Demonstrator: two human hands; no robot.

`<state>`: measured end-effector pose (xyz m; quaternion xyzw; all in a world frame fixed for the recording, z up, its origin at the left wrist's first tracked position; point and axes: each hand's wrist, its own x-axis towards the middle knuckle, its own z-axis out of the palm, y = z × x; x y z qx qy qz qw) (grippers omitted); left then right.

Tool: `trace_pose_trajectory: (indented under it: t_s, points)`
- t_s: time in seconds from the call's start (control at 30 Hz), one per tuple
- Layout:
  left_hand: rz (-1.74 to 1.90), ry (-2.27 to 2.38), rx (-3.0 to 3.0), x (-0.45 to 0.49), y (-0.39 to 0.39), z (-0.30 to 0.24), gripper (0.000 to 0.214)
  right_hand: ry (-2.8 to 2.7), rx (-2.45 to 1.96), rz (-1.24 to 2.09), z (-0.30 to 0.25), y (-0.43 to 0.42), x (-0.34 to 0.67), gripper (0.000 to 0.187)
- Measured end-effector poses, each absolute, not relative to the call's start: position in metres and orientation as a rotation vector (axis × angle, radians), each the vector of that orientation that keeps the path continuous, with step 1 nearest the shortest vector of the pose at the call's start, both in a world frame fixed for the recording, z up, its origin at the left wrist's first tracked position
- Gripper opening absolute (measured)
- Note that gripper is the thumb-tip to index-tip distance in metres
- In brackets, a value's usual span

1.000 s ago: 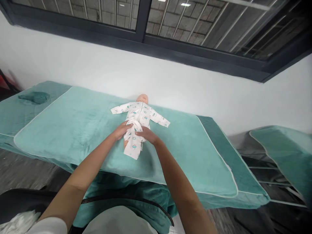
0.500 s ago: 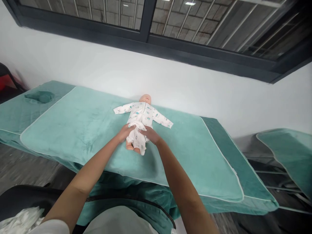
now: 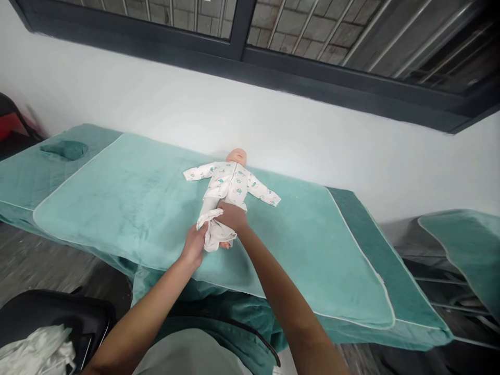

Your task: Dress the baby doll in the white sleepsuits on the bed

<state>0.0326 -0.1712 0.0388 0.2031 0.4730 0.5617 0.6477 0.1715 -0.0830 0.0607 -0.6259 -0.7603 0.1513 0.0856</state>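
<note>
Two bare hands work close together over the lower body of a baby doll [image 3: 236,155]. The left hand [image 3: 194,245] is closed on the near left edge of a bunched white garment [image 3: 219,235], thumb on top, its other fingers mostly out of sight behind the cloth. The right hand [image 3: 233,216] lies against the garment's upper edge, between it and the doll's hip; its back faces the camera and hides most of the fingers, so I cannot tell whether they pinch the cloth or only press on it. The garment is gathered in folds around the doll's legs, and its shape is hard to read. A pale thigh shows above it, and part of a pinkish foot [image 3: 225,245] pokes out below; the other foot is hidden.

The doll lies on its back, head toward the wall [image 3: 156,94], sleeves of its printed white jacket [image 3: 223,178] spread wide. Beneath it is a pale green plush blanket [image 3: 117,208] with white piping, laid over a massage table [image 3: 23,174] that has a face hole [image 3: 64,150] at the left. A dark window frame [image 3: 239,36] is cut off above. At lower left, a black chair [image 3: 47,307] carries crumpled white cloth [image 3: 37,351], cropped by the edge; at far right, another green cover [image 3: 464,245] is only partly in view
</note>
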Motion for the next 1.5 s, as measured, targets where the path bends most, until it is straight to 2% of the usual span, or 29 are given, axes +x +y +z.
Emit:
trace_pose_trajectory:
  t_s: [0.2,0.43,0.67,0.87,1.03,1.5]
  points:
    - [1.316,1.133,0.365,0.03,-0.193,0.022,0.048,-2.339,-1.95,0.41,0.057,-0.084,0.165,0.029]
    - [1.38,1.417,0.711,0.017,-0.201,-0.011,0.025,-2.362,-1.918,0.394,0.054,-0.092,0.162,0.026]
    - [1.3,1.437,0.791,0.002,-0.202,-0.012,0.025,-2.264,-1.811,0.379,0.042,-0.106,0.159,0.017]
    - [1.272,1.415,0.733,0.0,-0.194,-0.013,0.025,-2.183,-1.838,0.391,0.034,-0.109,0.158,0.017]
    - [1.213,1.282,0.7,-0.001,-0.177,-0.016,0.031,-2.084,-1.818,0.471,0.028,-0.107,0.164,0.02]
    - [1.49,1.279,1.01,0.006,-0.112,-0.038,0.027,-2.048,-1.591,0.837,0.034,-0.106,0.183,0.02]
